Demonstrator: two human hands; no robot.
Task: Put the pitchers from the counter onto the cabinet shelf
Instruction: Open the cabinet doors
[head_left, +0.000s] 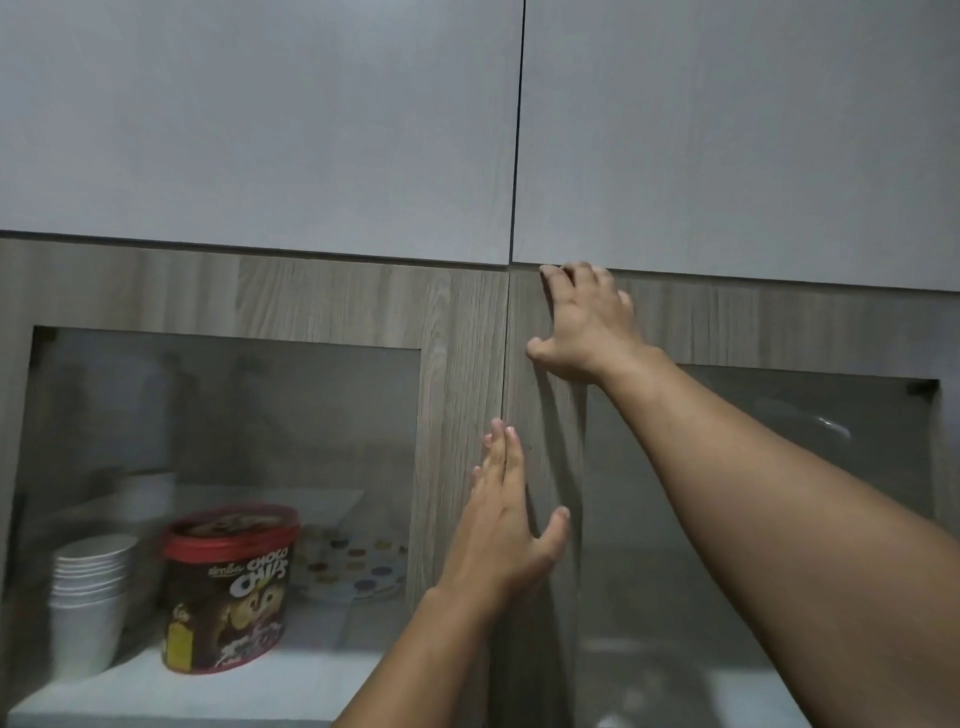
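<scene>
Hooking my right hand (584, 322) fingers over the top edge of the right cabinet door (545, 415), I rest my flat, released left hand (511, 519) on the seam. Both doors look closed. No pitchers in view. Next: swing it wide.

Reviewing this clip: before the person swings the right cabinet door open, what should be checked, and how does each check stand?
1. Right hand fingers hooked over the right door top edge: ok.
2. Left hand flat near the door seam, holding nothing: ok.
3. Left door shut: ok.
4. Free shelf space behind the right door: cannot tell, glass blurred.
5. Pitchers within reach: cannot tell, none in view.
</scene>
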